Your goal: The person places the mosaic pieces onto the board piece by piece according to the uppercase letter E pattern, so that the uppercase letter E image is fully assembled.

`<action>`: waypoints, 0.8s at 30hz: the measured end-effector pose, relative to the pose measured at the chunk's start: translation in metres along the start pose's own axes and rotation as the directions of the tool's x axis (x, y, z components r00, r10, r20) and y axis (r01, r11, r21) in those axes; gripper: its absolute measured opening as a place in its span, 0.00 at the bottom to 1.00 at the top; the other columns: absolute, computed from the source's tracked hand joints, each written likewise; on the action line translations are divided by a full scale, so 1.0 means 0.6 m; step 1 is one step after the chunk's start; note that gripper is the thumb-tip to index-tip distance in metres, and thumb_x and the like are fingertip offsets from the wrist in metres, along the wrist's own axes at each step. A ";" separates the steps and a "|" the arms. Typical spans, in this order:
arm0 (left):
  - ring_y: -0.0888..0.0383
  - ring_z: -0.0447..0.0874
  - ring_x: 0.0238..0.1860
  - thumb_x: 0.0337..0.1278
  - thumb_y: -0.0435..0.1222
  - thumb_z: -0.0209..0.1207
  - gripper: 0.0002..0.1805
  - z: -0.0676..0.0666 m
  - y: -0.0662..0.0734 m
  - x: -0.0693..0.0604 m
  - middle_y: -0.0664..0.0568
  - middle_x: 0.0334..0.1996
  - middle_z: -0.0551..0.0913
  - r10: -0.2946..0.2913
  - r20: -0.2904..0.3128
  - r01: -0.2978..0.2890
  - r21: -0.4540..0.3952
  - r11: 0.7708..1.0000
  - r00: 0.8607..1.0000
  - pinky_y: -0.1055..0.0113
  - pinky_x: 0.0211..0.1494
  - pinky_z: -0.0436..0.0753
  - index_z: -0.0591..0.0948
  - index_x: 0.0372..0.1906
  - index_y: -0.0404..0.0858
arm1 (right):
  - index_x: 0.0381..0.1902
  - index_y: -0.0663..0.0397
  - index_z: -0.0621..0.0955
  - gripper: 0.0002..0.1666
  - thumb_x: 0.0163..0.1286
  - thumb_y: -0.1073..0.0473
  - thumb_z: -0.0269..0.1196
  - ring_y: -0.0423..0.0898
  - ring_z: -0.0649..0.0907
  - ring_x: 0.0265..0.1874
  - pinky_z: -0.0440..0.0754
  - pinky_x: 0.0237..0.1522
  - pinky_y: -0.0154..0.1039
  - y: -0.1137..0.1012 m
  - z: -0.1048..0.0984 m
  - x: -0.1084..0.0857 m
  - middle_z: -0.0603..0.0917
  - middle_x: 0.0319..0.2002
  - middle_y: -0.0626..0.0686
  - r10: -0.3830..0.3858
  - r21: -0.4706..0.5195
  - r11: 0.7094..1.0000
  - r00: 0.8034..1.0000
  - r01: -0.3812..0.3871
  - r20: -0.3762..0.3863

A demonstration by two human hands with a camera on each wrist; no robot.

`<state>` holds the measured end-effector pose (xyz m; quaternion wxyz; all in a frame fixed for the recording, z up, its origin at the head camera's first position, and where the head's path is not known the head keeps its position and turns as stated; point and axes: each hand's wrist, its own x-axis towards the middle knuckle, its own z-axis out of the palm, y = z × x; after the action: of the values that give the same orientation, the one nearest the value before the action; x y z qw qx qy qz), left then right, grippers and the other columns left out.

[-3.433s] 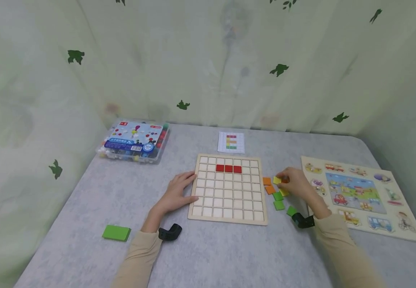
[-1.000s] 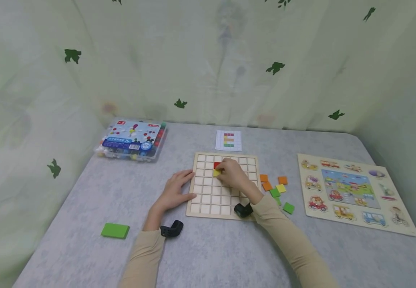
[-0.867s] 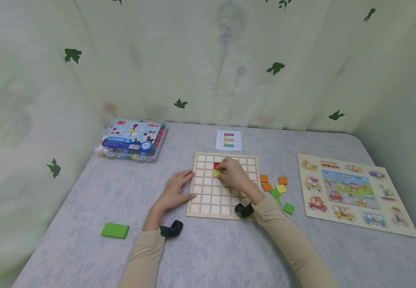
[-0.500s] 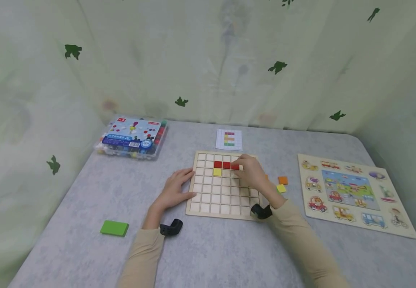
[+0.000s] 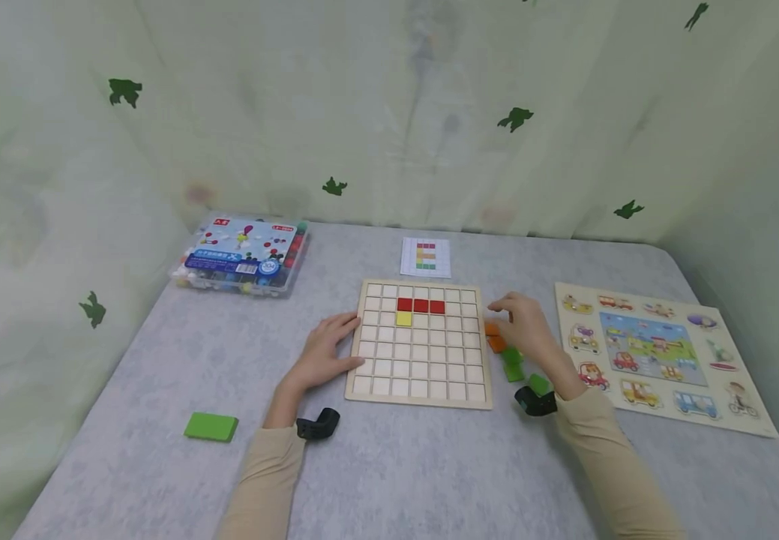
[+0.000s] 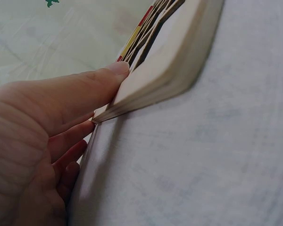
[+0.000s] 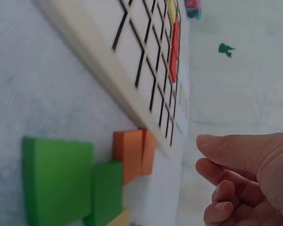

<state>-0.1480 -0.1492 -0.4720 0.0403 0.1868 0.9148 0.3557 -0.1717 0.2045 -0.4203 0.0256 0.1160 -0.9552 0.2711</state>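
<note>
My left hand (image 5: pixel 322 351) touches the left edge of a wooden grid board (image 5: pixel 411 370), fingers spread; in the left wrist view its thumb (image 6: pixel 94 87) rests on the frame. A row of red tiles (image 5: pixel 420 306) lies on the board, with one yellow tile (image 5: pixel 404 319) below the leftmost. My right hand (image 5: pixel 529 328) hovers right of the board above loose tiles. In the right wrist view, its thumb and index finger are apart with nothing between them. Orange tiles (image 5: pixel 495 343) and green tiles (image 5: pixel 513 370) lie beside the board. Another yellow tile (image 7: pixel 120 219) shows only partly there.
Behind the board lies a pattern card (image 5: pixel 426 257) with coloured squares. A picture puzzle board (image 5: pixel 659 356) stands to the right. At the back left is a clear plastic box (image 5: pixel 241 255) of coloured parts. A green block (image 5: pixel 211 427) lies front left.
My right hand carried a yellow tile from the loose tiles to the board, let go of it under the leftmost red tile, and moved back right. My left hand stayed at the board.
</note>
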 end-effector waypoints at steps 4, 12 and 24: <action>0.42 0.55 0.71 0.50 0.42 0.65 0.40 -0.001 -0.001 -0.001 0.42 0.70 0.63 0.004 -0.002 -0.004 0.003 1.000 1.000 0.39 0.68 0.56 0.65 0.68 0.34 | 0.43 0.66 0.84 0.14 0.60 0.65 0.64 0.45 0.69 0.22 0.63 0.23 0.33 0.013 -0.001 -0.002 0.83 0.35 0.61 0.002 -0.018 1.000 1.000 -0.002 0.007; 0.42 0.54 0.72 0.50 0.42 0.65 0.40 -0.003 0.000 -0.002 0.43 0.70 0.62 0.000 0.002 0.001 -0.018 1.000 1.000 0.39 0.69 0.55 0.64 0.68 0.34 | 0.44 0.66 0.84 0.13 0.60 0.66 0.64 0.44 0.70 0.22 0.65 0.22 0.32 0.030 0.006 -0.006 0.83 0.38 0.61 0.048 -0.034 0.998 0.997 -0.045 0.066; 0.42 0.55 0.71 0.51 0.42 0.65 0.40 -0.002 0.002 -0.001 0.42 0.70 0.63 -0.006 0.003 0.006 -0.002 1.000 1.000 0.39 0.68 0.56 0.64 0.68 0.34 | 0.43 0.65 0.84 0.14 0.59 0.63 0.65 0.43 0.71 0.23 0.66 0.25 0.32 0.040 0.017 -0.007 0.85 0.40 0.62 0.007 -0.039 0.999 0.997 -0.004 0.080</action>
<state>-0.1471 -0.1493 -0.4701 0.0429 0.1847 0.9149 0.3564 -0.1730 0.2198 -0.4419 -0.0109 0.1236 -0.9608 0.2478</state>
